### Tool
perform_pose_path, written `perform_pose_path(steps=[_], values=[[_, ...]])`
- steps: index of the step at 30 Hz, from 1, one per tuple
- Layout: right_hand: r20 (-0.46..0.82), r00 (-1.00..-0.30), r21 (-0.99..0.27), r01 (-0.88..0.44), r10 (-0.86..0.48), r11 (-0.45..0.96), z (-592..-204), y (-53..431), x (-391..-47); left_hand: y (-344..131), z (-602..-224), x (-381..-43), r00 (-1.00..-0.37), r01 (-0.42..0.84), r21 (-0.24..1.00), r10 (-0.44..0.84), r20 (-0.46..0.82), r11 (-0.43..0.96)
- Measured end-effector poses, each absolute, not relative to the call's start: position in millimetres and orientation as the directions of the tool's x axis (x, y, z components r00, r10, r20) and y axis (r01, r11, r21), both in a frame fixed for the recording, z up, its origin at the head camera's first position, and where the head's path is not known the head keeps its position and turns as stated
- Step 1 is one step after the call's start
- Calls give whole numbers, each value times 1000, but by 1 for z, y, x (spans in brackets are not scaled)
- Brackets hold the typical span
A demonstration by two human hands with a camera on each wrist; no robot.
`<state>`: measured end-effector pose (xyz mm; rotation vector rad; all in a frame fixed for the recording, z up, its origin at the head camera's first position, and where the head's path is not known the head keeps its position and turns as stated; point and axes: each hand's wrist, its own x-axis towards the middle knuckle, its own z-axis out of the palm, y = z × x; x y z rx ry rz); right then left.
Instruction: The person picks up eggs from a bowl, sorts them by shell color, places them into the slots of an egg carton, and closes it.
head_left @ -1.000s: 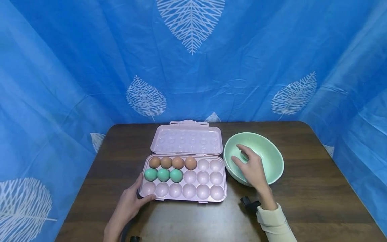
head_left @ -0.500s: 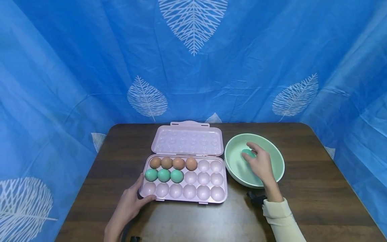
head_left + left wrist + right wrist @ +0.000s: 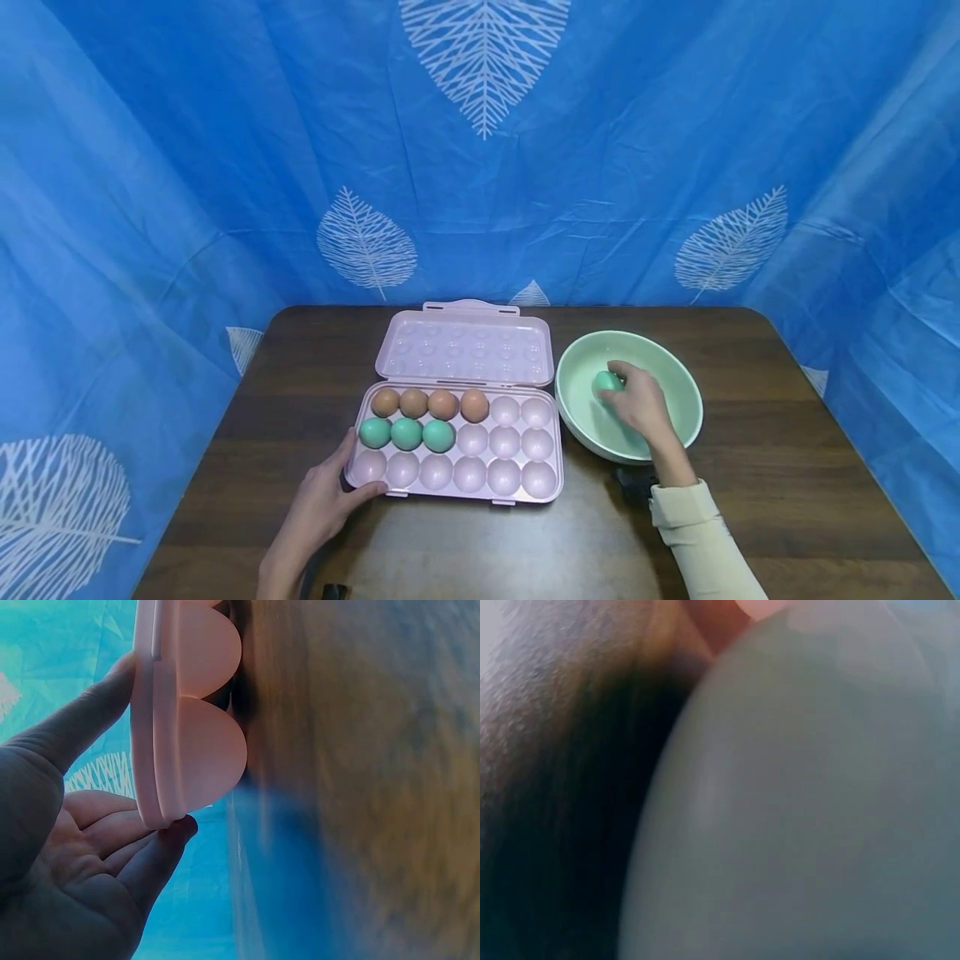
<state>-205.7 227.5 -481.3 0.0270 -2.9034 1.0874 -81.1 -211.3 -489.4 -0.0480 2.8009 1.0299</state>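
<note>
In the head view, my right hand (image 3: 639,402) is down inside a light green bowl (image 3: 678,408) and pinches a green egg (image 3: 606,383) between thumb and fingers. The bowl's outer wall (image 3: 795,810) fills most of the right wrist view and hides that hand. My left hand (image 3: 318,498) grips the near left corner of a pink egg box (image 3: 450,492), thumb at the front edge and fingers along the left side. The left wrist view has the thumb and fingertips right at the box's rim (image 3: 154,750). Several brown eggs (image 3: 442,404) fill part of the back row; three green eggs (image 3: 407,433) sit in the middle row.
The box's lid (image 3: 465,346) lies folded back behind it. Bowl and box stand side by side on a dark wooden table (image 3: 480,550). Blue curtain (image 3: 600,150) with white leaf prints hangs behind and at both sides.
My right hand has gone from hovering over the bowl's left part to deeper inside it, and its fingers have closed on the green egg. My left hand has stayed at the egg box.
</note>
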Motion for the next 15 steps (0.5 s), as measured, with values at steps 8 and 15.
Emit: perform_pose_path(steps=[8, 15], values=[[13, -999, -573, -49, -50, 818, -483, 224, -204, -210, -490, -82, -986, -96, 635, 15, -167, 766], [12, -998, -560, -58, -62, 827, -484, 223, -203, -210, -491, -81, -988, -89, 629, 13, -155, 772]])
